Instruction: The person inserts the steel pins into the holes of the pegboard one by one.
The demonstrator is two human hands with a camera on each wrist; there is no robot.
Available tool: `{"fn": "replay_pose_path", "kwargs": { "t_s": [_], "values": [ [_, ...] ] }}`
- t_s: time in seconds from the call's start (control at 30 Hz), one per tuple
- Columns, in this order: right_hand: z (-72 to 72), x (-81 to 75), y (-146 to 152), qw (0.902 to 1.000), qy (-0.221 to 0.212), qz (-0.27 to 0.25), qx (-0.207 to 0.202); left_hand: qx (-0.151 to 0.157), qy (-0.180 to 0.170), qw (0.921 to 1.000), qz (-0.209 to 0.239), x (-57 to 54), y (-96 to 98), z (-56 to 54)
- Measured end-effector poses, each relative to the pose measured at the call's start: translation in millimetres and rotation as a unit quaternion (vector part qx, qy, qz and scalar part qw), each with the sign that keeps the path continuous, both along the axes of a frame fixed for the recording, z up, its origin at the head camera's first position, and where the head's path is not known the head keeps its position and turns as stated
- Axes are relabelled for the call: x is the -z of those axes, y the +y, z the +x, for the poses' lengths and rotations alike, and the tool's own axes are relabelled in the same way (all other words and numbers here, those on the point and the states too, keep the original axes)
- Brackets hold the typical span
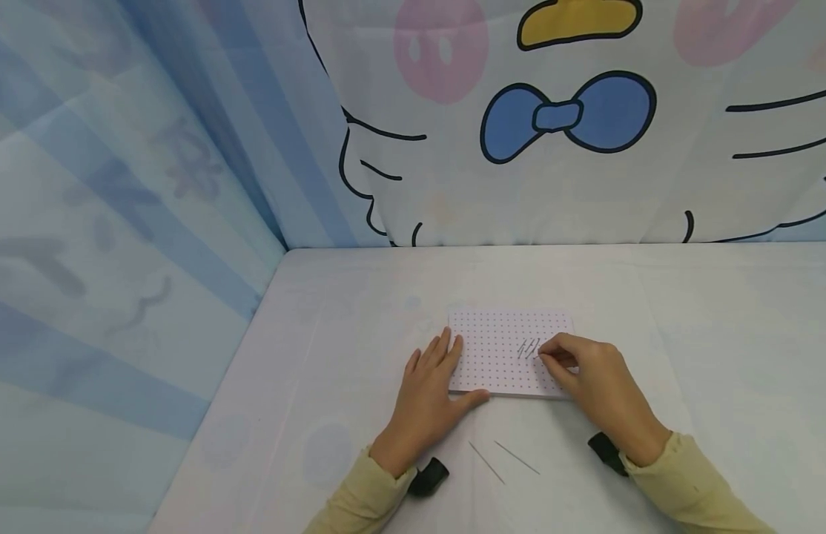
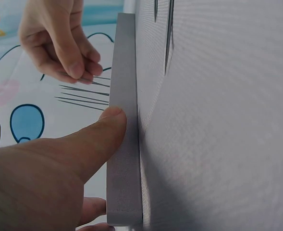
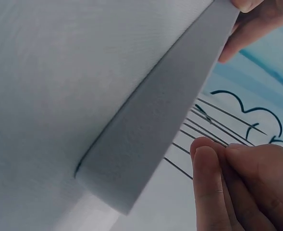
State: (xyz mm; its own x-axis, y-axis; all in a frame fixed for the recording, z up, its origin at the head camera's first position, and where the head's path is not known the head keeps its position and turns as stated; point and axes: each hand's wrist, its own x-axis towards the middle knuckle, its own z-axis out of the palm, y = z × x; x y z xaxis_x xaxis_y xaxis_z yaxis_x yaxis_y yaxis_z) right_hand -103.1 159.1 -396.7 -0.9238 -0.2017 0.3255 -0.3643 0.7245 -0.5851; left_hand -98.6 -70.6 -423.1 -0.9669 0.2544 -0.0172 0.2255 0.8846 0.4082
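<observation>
A thick white pegboard (image 1: 486, 352) with rows of small holes lies on the table. Several thin dark needles (image 3: 231, 116) stand up from its right half, slightly tilted. My left hand (image 1: 426, 393) rests on the board's left side with fingers extended, and its thumb presses along the front edge. Over the right part of the board, my right hand (image 1: 596, 374) pinches a needle between thumb and index finger, right beside the standing ones. Its fingertips hide part of that needle.
On the white tablecloth (image 1: 359, 319) in front of the board, two loose needles (image 1: 486, 463) lie between the forearms. A printed curtain (image 1: 566, 193) rises behind the table's back edge, and another cloth hangs at the left. Black wrist cameras (image 1: 429, 477) sit under both wrists.
</observation>
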Motion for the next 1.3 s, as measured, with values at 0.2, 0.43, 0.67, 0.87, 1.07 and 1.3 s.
{"fn": "replay_pose_path", "kwargs": {
  "t_s": [0.2,0.43,0.67,0.87,1.07,1.3],
  "values": [
    [-2.5,0.9,-1,0.9999,-0.013,-0.002,0.003,0.001,-0.001,1.0,0.001,1.5,-0.3,-0.4],
    [-3.6,1.5,-2,0.9992,-0.035,0.01,0.014,0.002,-0.003,1.0,0.001,1.4,-0.3,-0.2],
    [0.0,1.0,0,0.9986,-0.033,0.032,0.027,0.001,0.0,1.0,-0.001,1.9,-0.2,-0.2],
    [8.8,-2.9,0,0.9979,-0.036,0.049,0.022,0.0,0.0,1.0,-0.003,2.7,0.3,-0.9],
    [16.9,-8.6,-3,0.9965,-0.048,0.066,0.015,0.001,-0.003,1.0,0.0,2.2,1.1,-0.7],
    [27.7,-12.4,-10,0.9954,-0.042,0.084,-0.012,0.0,-0.004,1.0,0.001,1.1,-0.4,0.3]
  ]
}}
